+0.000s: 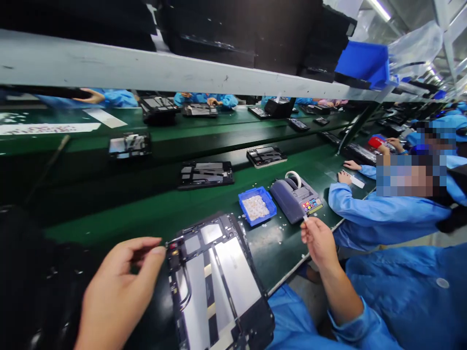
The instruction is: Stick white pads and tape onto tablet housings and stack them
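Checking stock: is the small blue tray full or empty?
Partly filled: the blue tray holds a low heap of small white pieces; its rim stands clear above them.

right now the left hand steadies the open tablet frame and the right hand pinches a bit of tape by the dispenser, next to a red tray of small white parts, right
Not quite: the tray of small white parts is blue, as the head view shows. The left hand steadies the tablet frame; the right hand pinches tape by the dispenser.

head cam | looks forward-down, close over green bench (292, 253) | far end probably distorted
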A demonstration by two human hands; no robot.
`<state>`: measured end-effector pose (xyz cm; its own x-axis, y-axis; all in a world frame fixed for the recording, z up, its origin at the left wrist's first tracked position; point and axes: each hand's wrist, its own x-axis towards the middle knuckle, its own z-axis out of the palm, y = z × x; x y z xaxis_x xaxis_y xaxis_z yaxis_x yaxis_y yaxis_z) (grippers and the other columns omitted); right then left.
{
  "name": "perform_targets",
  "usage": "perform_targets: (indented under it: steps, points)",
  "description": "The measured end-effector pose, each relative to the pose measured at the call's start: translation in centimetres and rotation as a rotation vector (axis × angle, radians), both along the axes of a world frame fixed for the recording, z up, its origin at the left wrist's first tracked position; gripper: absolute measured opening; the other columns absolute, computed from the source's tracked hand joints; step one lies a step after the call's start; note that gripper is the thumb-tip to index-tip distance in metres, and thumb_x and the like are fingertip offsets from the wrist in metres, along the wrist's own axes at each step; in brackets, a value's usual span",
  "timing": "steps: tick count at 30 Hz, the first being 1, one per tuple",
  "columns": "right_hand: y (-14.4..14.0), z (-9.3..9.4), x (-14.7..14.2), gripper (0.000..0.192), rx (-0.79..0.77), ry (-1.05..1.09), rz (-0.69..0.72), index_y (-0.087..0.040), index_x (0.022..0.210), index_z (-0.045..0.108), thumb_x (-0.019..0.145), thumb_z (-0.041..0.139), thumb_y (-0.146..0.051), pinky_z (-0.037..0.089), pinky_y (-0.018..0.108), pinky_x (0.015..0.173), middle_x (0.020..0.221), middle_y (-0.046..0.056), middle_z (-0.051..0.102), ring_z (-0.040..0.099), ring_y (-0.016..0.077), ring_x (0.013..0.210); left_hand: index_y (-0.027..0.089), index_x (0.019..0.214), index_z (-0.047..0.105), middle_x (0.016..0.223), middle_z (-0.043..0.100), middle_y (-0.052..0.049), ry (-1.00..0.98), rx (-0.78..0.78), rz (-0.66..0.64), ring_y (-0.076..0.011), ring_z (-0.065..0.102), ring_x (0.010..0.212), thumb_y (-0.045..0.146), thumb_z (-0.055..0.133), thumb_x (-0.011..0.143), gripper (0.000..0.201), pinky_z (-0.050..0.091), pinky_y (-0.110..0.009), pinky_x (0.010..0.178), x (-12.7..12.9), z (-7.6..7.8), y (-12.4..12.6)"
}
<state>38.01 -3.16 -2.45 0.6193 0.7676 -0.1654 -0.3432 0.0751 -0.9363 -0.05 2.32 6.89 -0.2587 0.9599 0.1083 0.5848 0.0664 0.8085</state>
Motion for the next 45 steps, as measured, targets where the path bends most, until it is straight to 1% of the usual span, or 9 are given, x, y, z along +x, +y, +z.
perform_targets:
  steps: [6,11,15,18,22,26,31,38,45]
  points:
    - [2.5,6.1,-11.3,0.022,0.169,-0.318,0.568,-0.018,0.084,0.074,0.088,0.074,-0.039,0.049,0.022,0.051,0.071,0.002,0.072,0.061,0.0118,0.056,0.024,0.102,0.072,0.091,0.074,-0.006,-0.41,-0.115,-0.434,-0.0223,0.066,0.078,0.039,0.07,0.074,0.032,0.054,-0.035,0.072,5.4,1.2,-1.5]
    - [3.7,7.8,-16.7,0.021,0.294,-0.491,0.82,-0.019,0.09,0.077,0.094,0.064,-0.035,0.054,0.025,0.063,0.073,0.001,0.073,0.065,0.0135,0.063,0.021,0.088,0.065,0.085,0.068,-0.003,-0.744,-0.106,-0.362,-0.0166,0.062,0.075,0.035,0.071,0.081,0.017,0.051,-0.029,0.071,5.6,-0.2,-1.5]
    - [5.0,7.4,-16.7,0.024,0.3,-0.682,0.904,-0.021,0.105,0.078,0.098,0.058,-0.03,0.057,0.029,0.075,0.088,0.003,0.078,0.071,0.0166,0.077,0.021,0.078,0.059,0.074,0.059,0.002,-0.701,0.025,-0.192,-0.0129,0.052,0.067,0.031,0.066,0.085,0.014,0.044,-0.026,0.065,1.9,-0.8,-1.8]
    - [6.8,7.0,-15.9,0.027,0.395,-1.051,0.877,-0.022,0.11,0.077,0.102,0.052,-0.024,0.055,0.034,0.088,0.105,0.007,0.078,0.071,0.02,0.096,0.022,0.077,0.059,0.075,0.06,0.001,-0.534,0.056,-0.131,-0.0145,0.054,0.069,0.032,0.063,0.088,0.015,0.045,-0.027,0.066,-1.5,-0.5,-2.0]
    - [9.5,6.6,-16.2,0.032,0.59,-1.612,0.954,-0.024,0.126,0.072,0.103,0.051,-0.016,0.048,0.034,0.086,0.114,0.008,0.073,0.062,0.0202,0.095,0.023,0.08,0.062,0.101,0.074,-0.005,-0.168,-0.014,-0.274,-0.0232,0.067,0.096,0.032,0.06,0.09,0.013,0.05,-0.035,0.086,-3.2,-0.1,-1.9]
    - [11.0,6.3,-17.1,0.033,0.663,-1.918,1.006,-0.024,0.133,0.067,0.104,0.053,-0.018,0.04,0.034,0.08,0.111,0.009,0.067,0.052,0.0205,0.091,0.025,0.08,0.058,0.112,0.076,-0.007,0.155,0.055,-0.437,-0.028,0.066,0.113,0.024,0.053,0.092,0.013,0.049,-0.043,0.097,-2.2,-0.8,-1.4]
    - [11.0,6.3,-17.3,0.031,0.636,-2.049,1.056,-0.019,0.131,0.065,0.104,0.05,-0.017,0.035,0.035,0.074,0.105,0.01,0.063,0.048,0.0217,0.087,0.025,0.079,0.057,0.106,0.076,-0.009,0.347,0.084,-0.489,-0.0297,0.066,0.106,0.022,0.051,0.092,0.015,0.049,-0.045,0.092,-1.6,-1.5,-0.7]
    - [10.6,6.3,-17.2,0.032,0.565,-2.02,1.105,-0.02,0.133,0.062,0.102,0.052,-0.016,0.037,0.035,0.075,0.108,0.009,0.064,0.051,0.0221,0.089,0.023,0.078,0.063,0.101,0.073,-0.006,-0.028,-0.069,-0.412,-0.0249,0.067,0.098,0.031,0.058,0.088,0.014,0.051,-0.038,0.091,-1.8,-1.1,1.2]
    - [10.9,5.9,-17.1,0.03,0.581,-1.981,1.101,-0.02,0.129,0.063,0.102,0.051,-0.015,0.037,0.034,0.073,0.107,0.01,0.065,0.052,0.0216,0.088,0.021,0.078,0.071,0.09,0.068,-0.005,-0.03,-0.159,-0.369,-0.0229,0.064,0.086,0.035,0.062,0.082,0.017,0.051,-0.036,0.081,-1.0,-1.8,2.9]
